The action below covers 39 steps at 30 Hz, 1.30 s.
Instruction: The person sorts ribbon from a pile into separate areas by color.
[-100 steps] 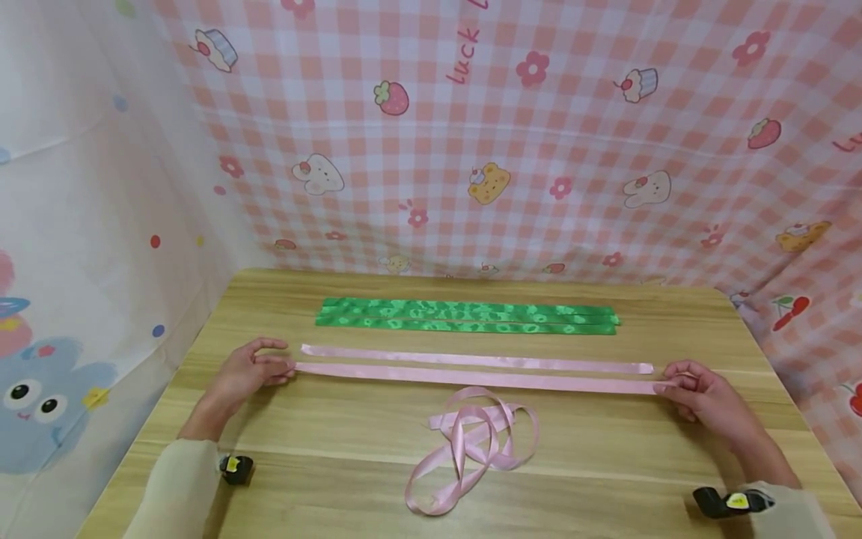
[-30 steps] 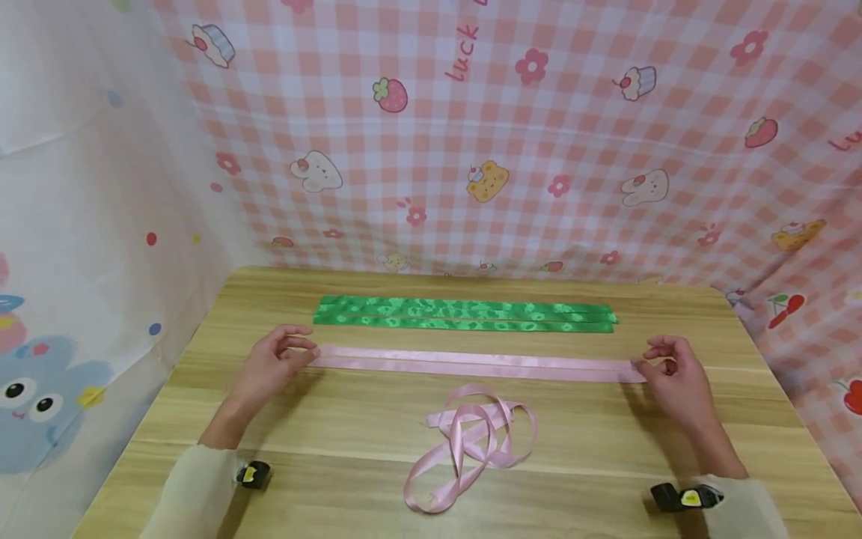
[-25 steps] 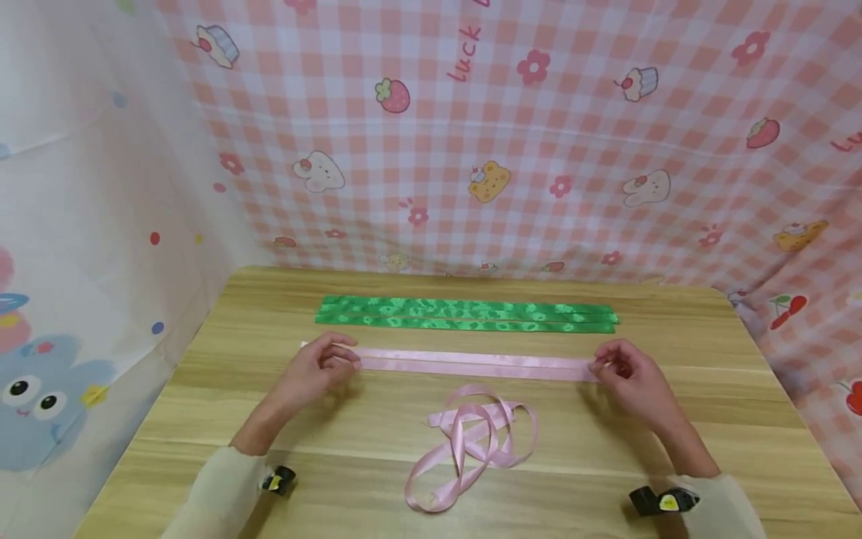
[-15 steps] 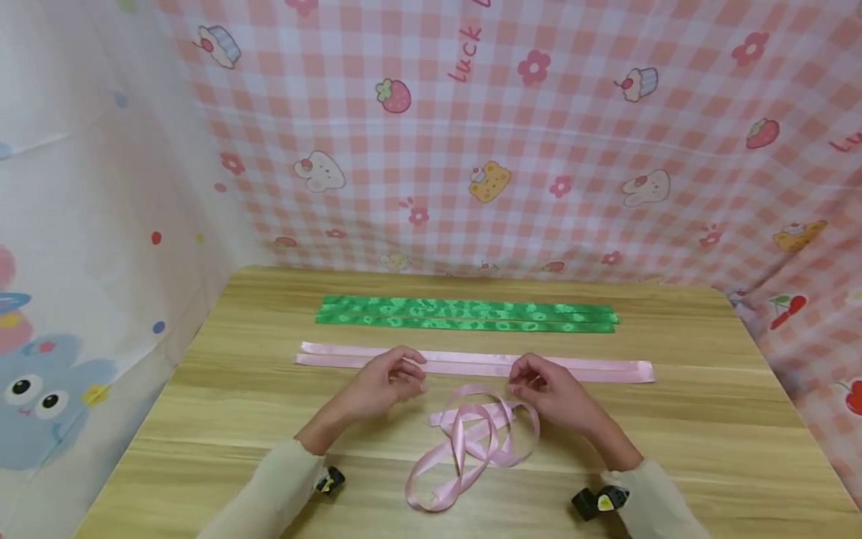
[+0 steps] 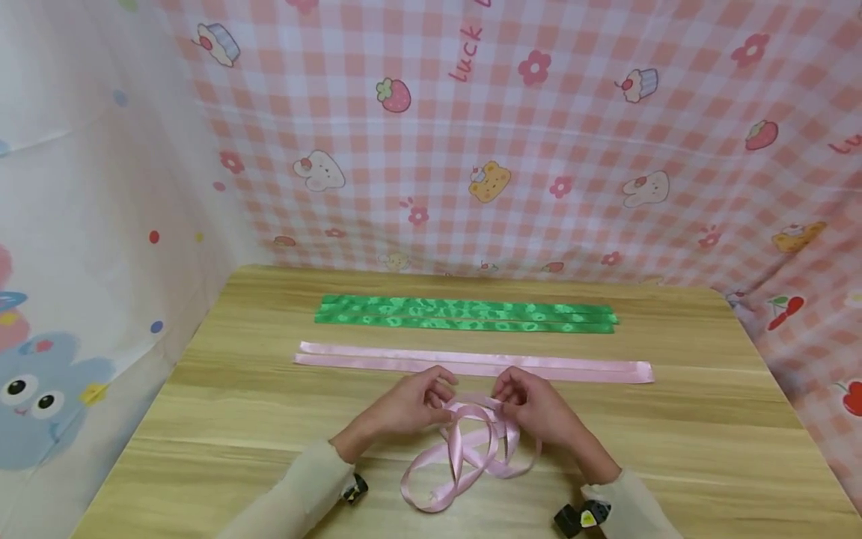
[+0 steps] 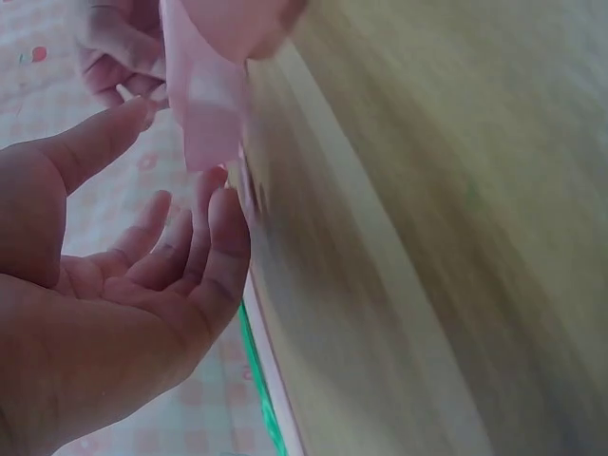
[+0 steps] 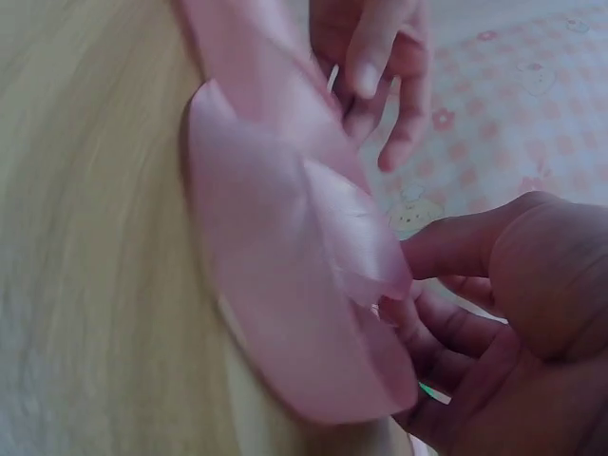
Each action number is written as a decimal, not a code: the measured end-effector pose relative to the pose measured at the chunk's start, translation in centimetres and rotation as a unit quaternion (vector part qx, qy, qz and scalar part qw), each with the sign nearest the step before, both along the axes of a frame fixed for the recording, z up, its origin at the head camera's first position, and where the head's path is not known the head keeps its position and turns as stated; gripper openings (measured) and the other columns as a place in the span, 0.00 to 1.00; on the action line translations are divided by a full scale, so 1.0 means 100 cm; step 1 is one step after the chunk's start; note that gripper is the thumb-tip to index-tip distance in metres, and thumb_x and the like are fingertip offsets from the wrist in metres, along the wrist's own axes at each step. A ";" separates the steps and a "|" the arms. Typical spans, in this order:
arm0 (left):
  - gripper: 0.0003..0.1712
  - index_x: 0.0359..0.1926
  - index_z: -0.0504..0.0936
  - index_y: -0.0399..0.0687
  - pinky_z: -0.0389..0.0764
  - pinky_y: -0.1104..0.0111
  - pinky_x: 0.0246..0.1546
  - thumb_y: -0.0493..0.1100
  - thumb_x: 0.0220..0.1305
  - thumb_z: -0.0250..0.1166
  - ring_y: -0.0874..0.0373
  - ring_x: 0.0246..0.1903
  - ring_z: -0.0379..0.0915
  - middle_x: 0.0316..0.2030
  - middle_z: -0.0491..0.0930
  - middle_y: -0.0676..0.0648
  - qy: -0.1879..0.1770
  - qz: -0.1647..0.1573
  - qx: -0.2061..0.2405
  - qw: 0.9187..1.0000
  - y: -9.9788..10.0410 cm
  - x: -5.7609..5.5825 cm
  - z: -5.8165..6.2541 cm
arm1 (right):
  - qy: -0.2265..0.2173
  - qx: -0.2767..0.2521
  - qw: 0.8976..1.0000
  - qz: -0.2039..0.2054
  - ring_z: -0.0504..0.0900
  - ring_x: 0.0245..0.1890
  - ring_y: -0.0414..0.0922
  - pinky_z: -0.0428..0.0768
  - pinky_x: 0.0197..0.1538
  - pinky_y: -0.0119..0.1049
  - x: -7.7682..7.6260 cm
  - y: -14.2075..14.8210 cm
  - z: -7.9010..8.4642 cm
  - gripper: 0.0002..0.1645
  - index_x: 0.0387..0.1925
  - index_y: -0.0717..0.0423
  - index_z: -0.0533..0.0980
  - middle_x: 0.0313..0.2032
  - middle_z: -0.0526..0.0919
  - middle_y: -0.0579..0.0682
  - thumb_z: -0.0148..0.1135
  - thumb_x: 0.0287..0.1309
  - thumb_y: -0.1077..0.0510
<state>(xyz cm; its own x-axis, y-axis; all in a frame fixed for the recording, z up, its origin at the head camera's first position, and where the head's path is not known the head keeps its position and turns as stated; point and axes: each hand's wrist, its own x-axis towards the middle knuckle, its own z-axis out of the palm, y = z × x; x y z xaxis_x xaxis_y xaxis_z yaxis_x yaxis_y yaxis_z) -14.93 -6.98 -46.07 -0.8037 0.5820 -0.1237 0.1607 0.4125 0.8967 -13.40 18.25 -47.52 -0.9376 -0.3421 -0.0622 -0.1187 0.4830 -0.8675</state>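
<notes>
A loose tangle of pink satin ribbon (image 5: 447,491) lies in loops on the table. My right hand (image 5: 539,408) pinches it at the far side; the right wrist view has the ribbon (image 7: 266,228) between thumb and fingertips. Across from it, my left hand (image 5: 411,404) is beside the loops. Its thumb and fingers are apart, with a hanging ribbon end (image 6: 211,123) close to the fingertips in the left wrist view. Just beyond both hands, two straight pink ribbon strips (image 5: 377,365) lie side by side.
Green patterned ribbon strips (image 5: 465,311) lie parallel behind the pink ones. The wooden table (image 5: 222,419) ends at a pink checked cloth (image 5: 438,150) at the back, with a white printed cloth (image 5: 81,195) on the left. Black wrist devices sit at both sleeves.
Both hands let go of the pink strip, now lying next to the other one, and moved inward and nearer to the loose ribbon. The right hand has taken hold of that ribbon.
</notes>
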 end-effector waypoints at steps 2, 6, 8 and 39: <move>0.24 0.57 0.74 0.43 0.81 0.64 0.45 0.37 0.61 0.70 0.54 0.44 0.79 0.46 0.83 0.43 0.010 -0.001 -0.003 1.000 0.001 0.001 0.001 | 0.007 -0.011 1.000 0.004 0.76 0.32 0.43 0.77 0.34 0.30 0.001 -0.001 0.003 0.12 0.40 0.59 0.75 0.33 0.79 0.51 0.62 0.56 0.74; 0.22 0.58 0.74 0.46 0.79 0.64 0.45 0.38 0.64 0.67 0.55 0.43 0.80 0.44 0.84 0.46 0.009 -0.012 0.013 1.000 0.003 0.002 0.005 | 0.026 -0.044 0.999 0.014 0.75 0.32 0.44 0.76 0.35 0.30 0.004 -0.005 0.017 0.12 0.41 0.60 0.75 0.32 0.78 0.50 0.60 0.58 0.74; 0.21 0.58 0.74 0.44 0.79 0.66 0.41 0.36 0.65 0.66 0.51 0.40 0.81 0.40 0.85 0.43 -0.014 -0.024 0.043 0.999 0.003 0.002 0.009 | 0.034 -0.063 0.997 0.018 0.76 0.33 0.46 0.77 0.37 0.31 0.005 -0.005 0.025 0.11 0.42 0.61 0.75 0.33 0.79 0.50 0.59 0.58 0.74; 0.28 0.68 0.66 0.42 0.73 0.73 0.28 0.30 0.69 0.59 0.61 0.26 0.68 0.36 0.84 0.48 -0.063 -0.072 0.229 0.969 -0.041 0.011 0.099 | 0.026 -0.346 0.930 0.125 0.52 0.21 0.46 0.52 0.26 0.40 0.015 0.047 0.099 0.14 0.44 0.57 0.69 0.25 0.67 0.46 0.44 0.69 0.76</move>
